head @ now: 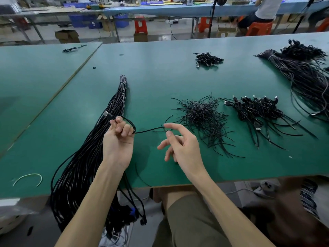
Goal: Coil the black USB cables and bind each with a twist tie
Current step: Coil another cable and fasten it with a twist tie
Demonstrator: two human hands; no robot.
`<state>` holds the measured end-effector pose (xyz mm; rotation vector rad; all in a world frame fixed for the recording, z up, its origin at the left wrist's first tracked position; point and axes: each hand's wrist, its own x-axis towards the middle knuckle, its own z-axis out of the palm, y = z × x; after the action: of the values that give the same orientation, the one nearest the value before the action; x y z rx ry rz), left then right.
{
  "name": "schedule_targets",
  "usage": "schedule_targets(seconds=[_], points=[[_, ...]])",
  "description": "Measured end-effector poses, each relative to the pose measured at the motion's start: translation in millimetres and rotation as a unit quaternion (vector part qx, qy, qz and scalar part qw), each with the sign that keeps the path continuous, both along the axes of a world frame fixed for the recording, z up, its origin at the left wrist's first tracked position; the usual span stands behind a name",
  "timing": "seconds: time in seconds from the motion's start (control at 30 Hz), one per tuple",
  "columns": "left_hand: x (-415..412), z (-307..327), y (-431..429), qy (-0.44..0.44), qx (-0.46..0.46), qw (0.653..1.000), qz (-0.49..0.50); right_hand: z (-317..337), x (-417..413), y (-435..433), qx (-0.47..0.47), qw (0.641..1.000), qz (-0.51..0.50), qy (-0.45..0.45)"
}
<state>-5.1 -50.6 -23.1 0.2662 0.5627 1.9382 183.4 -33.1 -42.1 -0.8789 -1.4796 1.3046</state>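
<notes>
Head view: left hand (119, 134) is gripping one thin black USB cable (146, 130) in curled fingers, with its silver plug (107, 114) poking out above the long bundle of uncoiled black cables (85, 157) on the green work table (151, 68). Right hand (179, 147) is hovering open, thumb and index beside the strand. Risk: the springy loop slipping off the left fingers before a tie from the black twist-tie pile (201, 114) is binding it.

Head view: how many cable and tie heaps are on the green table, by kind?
Uncoiled bundles: 2, left bundle and right bundle
Coiled piles: 2, far pile and near pile
Twist tie heap: 1
Total: 5 heaps
</notes>
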Motion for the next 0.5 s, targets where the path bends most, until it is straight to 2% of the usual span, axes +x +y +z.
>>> schedule_targets(seconds=[0.13,0.33,0.43,0.5], points=[[-1,-1,2,-0.001,0.001,1.0,0.006,0,-2,0,0.027,0.999,0.022,-0.024],[6,-1,0,0.07,0.009,0.997,-0.043,-1,-5,-1,0.035,0.995,0.064,-0.066],[10,1,-1,0.113,0.002,0.992,-0.055,-2,-3,0,0.017,0.996,0.055,-0.063],[12,1,-1,0.135,-0.008,0.989,-0.057,-2,-3,0,0.03,0.994,0.051,-0.091]])
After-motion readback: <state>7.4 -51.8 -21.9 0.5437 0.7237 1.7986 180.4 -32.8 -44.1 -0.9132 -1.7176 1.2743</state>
